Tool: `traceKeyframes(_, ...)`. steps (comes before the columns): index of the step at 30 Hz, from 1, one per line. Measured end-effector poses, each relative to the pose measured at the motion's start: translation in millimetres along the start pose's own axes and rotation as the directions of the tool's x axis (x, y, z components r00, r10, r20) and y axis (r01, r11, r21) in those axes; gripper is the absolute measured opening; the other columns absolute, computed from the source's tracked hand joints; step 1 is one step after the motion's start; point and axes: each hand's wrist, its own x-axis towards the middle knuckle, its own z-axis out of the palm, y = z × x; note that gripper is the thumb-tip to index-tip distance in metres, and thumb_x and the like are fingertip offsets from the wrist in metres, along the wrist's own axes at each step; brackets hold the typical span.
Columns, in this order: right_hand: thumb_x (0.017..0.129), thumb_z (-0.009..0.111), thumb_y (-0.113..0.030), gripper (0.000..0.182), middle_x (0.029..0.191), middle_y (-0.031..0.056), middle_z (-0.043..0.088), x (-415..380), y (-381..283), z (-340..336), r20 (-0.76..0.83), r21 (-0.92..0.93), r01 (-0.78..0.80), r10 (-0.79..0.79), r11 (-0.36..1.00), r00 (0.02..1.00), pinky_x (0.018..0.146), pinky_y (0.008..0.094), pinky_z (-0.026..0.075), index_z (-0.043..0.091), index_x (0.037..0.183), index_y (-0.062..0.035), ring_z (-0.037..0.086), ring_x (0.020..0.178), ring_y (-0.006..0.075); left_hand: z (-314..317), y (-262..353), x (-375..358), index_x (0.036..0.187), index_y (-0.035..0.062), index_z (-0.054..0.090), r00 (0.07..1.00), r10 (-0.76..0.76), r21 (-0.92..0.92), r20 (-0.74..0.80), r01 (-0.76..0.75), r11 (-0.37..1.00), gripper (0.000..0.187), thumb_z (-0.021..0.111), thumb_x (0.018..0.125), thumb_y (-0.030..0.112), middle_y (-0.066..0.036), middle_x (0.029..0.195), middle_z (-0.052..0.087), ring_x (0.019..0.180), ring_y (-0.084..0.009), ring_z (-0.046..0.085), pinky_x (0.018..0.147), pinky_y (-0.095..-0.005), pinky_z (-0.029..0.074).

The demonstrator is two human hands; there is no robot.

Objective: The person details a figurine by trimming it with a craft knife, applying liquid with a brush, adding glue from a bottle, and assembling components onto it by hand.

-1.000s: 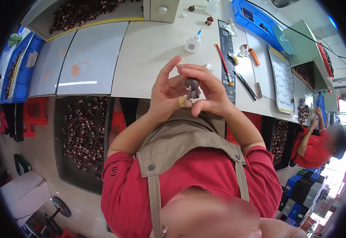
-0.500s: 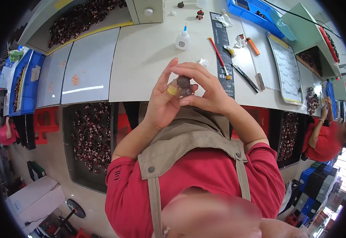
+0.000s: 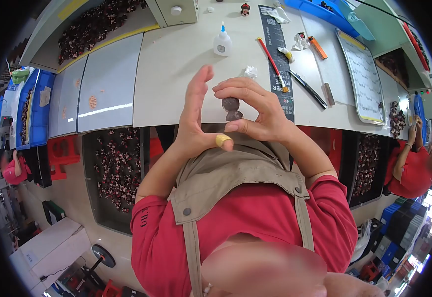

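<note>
A small dark brown figurine (image 3: 230, 104) with two rounded parts, one above the other, is pinched between the fingers and thumb of my right hand (image 3: 264, 110). It is held just over the table's front edge, and its finer details are too small to make out. To the left of it, my left hand (image 3: 196, 116) is apart from the figurine, with fingers raised and thumb stretched out. Yellow tape (image 3: 223, 139) wraps that thumb. Beyond my hands stand a white dropper bottle (image 3: 223, 44) with a blue tip and a crumpled white tissue (image 3: 250, 72).
Right of my hands lie a red brush (image 3: 272, 64), a black pen (image 3: 308, 89), an orange lighter (image 3: 318, 48) and a printed sheet on a board (image 3: 362, 79). A small finished-looking figurine (image 3: 245, 9) stands at the back. Dark bins (image 3: 97, 198) of small pieces flank me; co-workers sit at both sides.
My left hand has let go of the figurine, moved left and spread its fingers and thumb. The right hand keeps hold of the figurine in nearly the same place. The view has shifted slightly.
</note>
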Motion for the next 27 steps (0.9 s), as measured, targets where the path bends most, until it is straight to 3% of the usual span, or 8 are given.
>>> traceKeyframes(2,0.068,0.076,-0.020,0.045,0.111,0.0116,0.058,-4.4,2.9,1.9,-0.015,0.019,-0.011,0.011,1.000,1.000,0.086,0.0365,0.047,0.059,0.107,-0.0044,0.056,0.104,0.0297,-1.2,3.9,5.3,0.141,0.0054,0.025,0.994,0.007,0.068,0.109,-0.014,0.998,0.111,0.083,0.055,0.045,-0.014,0.143,0.030,0.133,-0.0260,0.028,0.107,-0.0382,0.024)
traceKeyframes(5,0.073,0.072,-0.031,0.049,0.109,0.0148,0.059,-12.1,7.2,1.6,-0.026,-0.029,-0.015,0.014,0.999,1.000,0.086,0.0364,0.046,0.058,0.109,-0.0003,0.057,0.101,0.0307,-1.3,3.6,8.8,0.137,-0.0021,0.030,0.974,-0.027,0.141,0.224,-0.005,0.990,0.105,0.082,0.059,0.044,-0.018,0.140,0.034,0.131,-0.0290,0.033,0.108,-0.0388,0.025)
traceKeyframes(8,0.073,0.073,-0.028,0.047,0.102,0.0145,0.060,-17.0,14.8,2.3,-0.055,-0.061,0.024,-0.027,0.998,0.998,0.085,0.0367,0.046,0.058,0.106,0.0007,0.058,0.098,0.0312,6.7,1.5,10.2,0.130,-0.0001,0.043,0.984,0.080,0.146,0.161,-0.104,0.984,0.081,0.079,0.067,0.036,-0.018,0.134,0.042,0.123,-0.0294,0.044,0.100,-0.0364,0.037)
traceKeyframes(14,0.072,0.074,-0.024,0.044,0.095,0.0130,0.061,-21.0,14.4,-0.5,-0.045,-0.014,0.011,-0.012,1.000,0.999,0.083,0.0371,0.046,0.058,0.104,0.0013,0.057,0.095,0.0315,14.1,-2.3,9.1,0.126,-0.0010,0.046,0.983,0.137,0.198,0.122,-0.160,0.967,0.077,0.077,0.068,0.039,-0.020,0.128,0.048,0.114,-0.0290,0.052,0.093,-0.0352,0.044)
traceKeyframes(27,0.069,0.075,-0.019,0.043,0.096,0.0106,0.062,-14.9,12.9,-2.8,-0.042,-0.037,0.004,-0.005,0.999,0.999,0.080,0.0358,0.047,0.058,0.104,-0.0014,0.057,0.092,0.0292,11.0,-5.5,13.9,0.124,-0.0012,0.048,0.978,0.173,0.211,0.121,-0.196,0.958,0.076,0.078,0.067,0.038,-0.019,0.125,0.051,0.111,-0.0278,0.055,0.091,-0.0343,0.047)
